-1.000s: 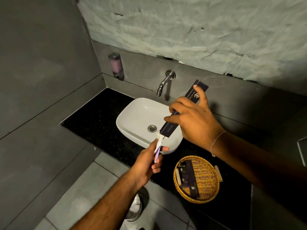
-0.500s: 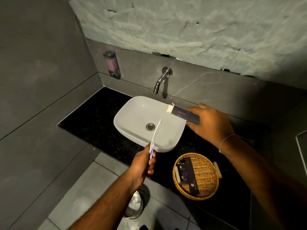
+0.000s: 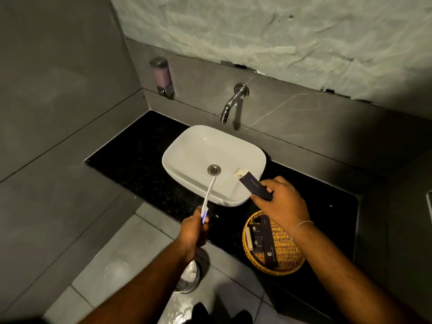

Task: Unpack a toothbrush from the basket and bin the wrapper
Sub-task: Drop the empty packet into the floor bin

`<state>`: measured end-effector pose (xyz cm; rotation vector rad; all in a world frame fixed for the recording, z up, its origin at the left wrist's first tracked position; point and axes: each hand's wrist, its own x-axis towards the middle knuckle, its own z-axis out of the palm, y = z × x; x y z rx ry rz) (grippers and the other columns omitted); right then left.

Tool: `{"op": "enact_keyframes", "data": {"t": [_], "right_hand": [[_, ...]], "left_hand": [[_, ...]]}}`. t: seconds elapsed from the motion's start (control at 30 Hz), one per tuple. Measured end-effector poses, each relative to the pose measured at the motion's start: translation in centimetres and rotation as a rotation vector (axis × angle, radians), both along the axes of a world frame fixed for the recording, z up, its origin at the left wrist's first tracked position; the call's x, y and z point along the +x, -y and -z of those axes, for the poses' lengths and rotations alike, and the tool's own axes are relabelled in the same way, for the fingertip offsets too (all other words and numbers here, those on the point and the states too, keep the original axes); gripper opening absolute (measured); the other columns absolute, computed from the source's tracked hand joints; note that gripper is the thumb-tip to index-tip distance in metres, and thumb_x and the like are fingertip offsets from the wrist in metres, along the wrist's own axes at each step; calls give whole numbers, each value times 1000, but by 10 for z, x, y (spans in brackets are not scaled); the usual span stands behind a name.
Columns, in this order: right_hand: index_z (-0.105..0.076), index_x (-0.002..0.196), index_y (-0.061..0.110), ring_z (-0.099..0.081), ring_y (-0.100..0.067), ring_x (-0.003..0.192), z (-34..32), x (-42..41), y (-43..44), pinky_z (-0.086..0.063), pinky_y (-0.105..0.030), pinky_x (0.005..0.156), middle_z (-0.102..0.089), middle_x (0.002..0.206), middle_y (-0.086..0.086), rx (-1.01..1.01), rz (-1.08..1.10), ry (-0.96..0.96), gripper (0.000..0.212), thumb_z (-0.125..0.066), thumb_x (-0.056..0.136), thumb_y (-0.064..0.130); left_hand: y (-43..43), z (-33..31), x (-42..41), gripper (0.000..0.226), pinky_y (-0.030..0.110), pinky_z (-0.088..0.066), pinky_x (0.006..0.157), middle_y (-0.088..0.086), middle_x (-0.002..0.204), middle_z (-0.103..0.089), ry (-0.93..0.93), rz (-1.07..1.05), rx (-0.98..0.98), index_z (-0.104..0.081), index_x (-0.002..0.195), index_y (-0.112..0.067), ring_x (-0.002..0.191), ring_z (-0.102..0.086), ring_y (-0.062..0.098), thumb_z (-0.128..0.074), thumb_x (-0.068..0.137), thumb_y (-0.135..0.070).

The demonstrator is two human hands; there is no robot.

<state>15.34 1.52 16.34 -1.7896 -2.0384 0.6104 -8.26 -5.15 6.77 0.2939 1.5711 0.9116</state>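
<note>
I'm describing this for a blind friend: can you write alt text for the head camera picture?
Over a white sink, the left hand holds a white toothbrush and the right hand its opened dark wrapper. A wicker basket of similar packets sits on the black counter; a bin stands below.

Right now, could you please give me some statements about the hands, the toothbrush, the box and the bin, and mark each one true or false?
1. The left hand holds the toothbrush. True.
2. The toothbrush is inside the box. False: it is fully out, and the right hand holds the box apart from it.
3. The basket is empty. False: dark boxes lie in it.
4. The bin stands on the floor, below the left forearm. True.
5. The box is in the bin. False: the right hand holds it beside the sink.
</note>
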Motion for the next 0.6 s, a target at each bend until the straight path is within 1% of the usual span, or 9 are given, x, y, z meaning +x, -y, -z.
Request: {"op": "enact_keyframes", "data": {"t": [0.07,0.17,0.23,0.3,0.33,0.37,0.43,0.47,0.6], "right_hand": [[-76,108,35,-66,-11,84,11,-14,3,-61,-35,68,-60,96,14,-57,-32,-45,30,-77,83,53],[-73,99,30,-67,-8,76,33,-42,9,-59,-30,61,-65,86,13,-137,-94,-105,26,-80,82,49],[-73,97,25,-71,-14,79,52,-69,14,-62,-35,66,-70,85,8,-206,-138,-135,28,-83,81,45],[-72,95,15,-75,-24,83,74,-96,20,-64,-41,74,-74,86,-3,-290,-176,-167,30,-86,80,37],[-71,93,12,-76,-26,83,87,-111,25,-63,-43,75,-75,86,-5,-328,-207,-169,31,-86,79,34],[-70,92,11,-76,-24,81,100,-126,31,-63,-42,74,-75,84,-4,-358,-242,-164,30,-86,79,32],[-73,95,16,-76,-16,77,128,-155,45,-63,-37,74,-75,81,5,-417,-299,-159,26,-86,78,30],[-75,98,19,-77,-15,79,140,-166,52,-63,-36,76,-76,81,8,-448,-313,-160,26,-87,78,30],[-75,114,21,-80,-17,90,205,-212,81,-65,-41,86,-82,95,4,-565,-371,-166,38,-87,81,35]], "left_hand": [[11,9,-12,53,20,-17,42,-5,47,-38,-7,-37,-25,-52,64,-21,36,-24,11,-47,109,-50],[32,22,-32,52,17,-17,39,-5,45,-37,-43,-97,-61,-52,64,-19,33,-23,10,-51,109,-45],[49,33,-49,52,16,-18,40,-5,43,-36,-79,-156,-99,-53,63,-17,32,-24,11,-52,108,-45],[69,47,-66,55,13,-20,38,-5,39,-39,-107,-217,-134,-55,61,-16,29,-26,11,-51,109,-44],[82,56,-76,56,13,-21,37,-5,38,-40,-118,-256,-159,-55,61,-15,27,-28,11,-52,109,-43],[95,65,-86,56,14,-22,37,-5,38,-41,-122,-294,-185,-56,61,-15,27,-28,11,-52,109,-44],[124,85,-103,55,16,-22,38,-5,39,-40,-117,-370,-241,-56,64,-15,31,-27,12,-51,108,-47],[137,94,-110,55,17,-21,39,-5,40,-41,-111,-402,-270,-56,64,-14,33,-26,13,-51,107,-48],[201,144,-134,55,19,-20,37,-5,41,-42,-89,-554,-376,-61,68,-11,33,-26,12,-52,106,-49]]}}
